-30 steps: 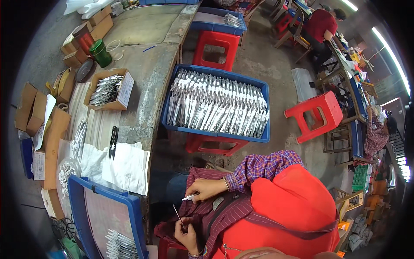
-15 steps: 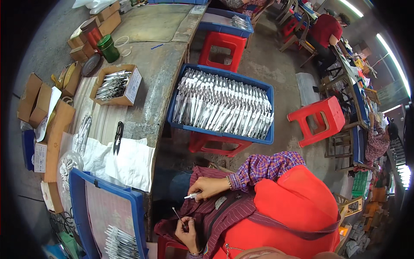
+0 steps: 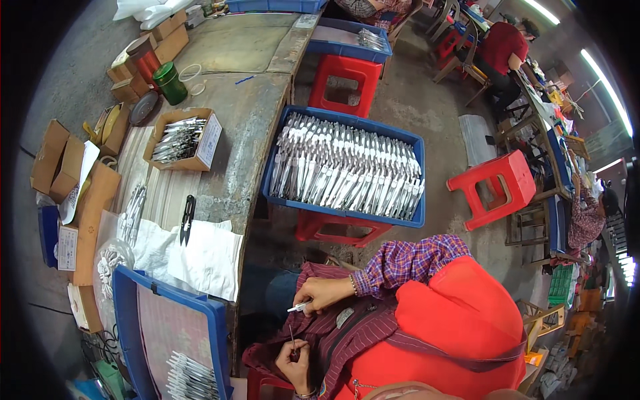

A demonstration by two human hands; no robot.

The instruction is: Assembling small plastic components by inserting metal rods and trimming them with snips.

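Note:
My right hand (image 3: 324, 293), out of the plaid sleeve, is closed on a small white pen-like piece (image 3: 299, 307) whose end sticks out past the fingers. Below it, my left hand (image 3: 293, 365) pinches a thin metal rod tool (image 3: 291, 335) with a dark grip. The rod points up toward the white piece, with a gap between them. Both hands are above my lap, over a striped maroon apron (image 3: 360, 327). To the left, a tilted blue tray (image 3: 220, 327) holds several slim white-and-silver pen-like pieces (image 3: 190, 380).
A blue crate (image 3: 423, 173) packed with pen-like pieces rests on a red stool (image 3: 340, 228). On the worktable (image 3: 230, 143) are a cardboard box (image 3: 208, 141) of similar pieces, black thread snips (image 3: 187, 217) on white cloth (image 3: 207, 260), and a green can (image 3: 171, 83). Another red stool (image 3: 497, 190) stands right.
The metal rod has swung from leaning left to nearly upright, closer to the white piece. My left hand has shifted slightly right. The view has shifted a little.

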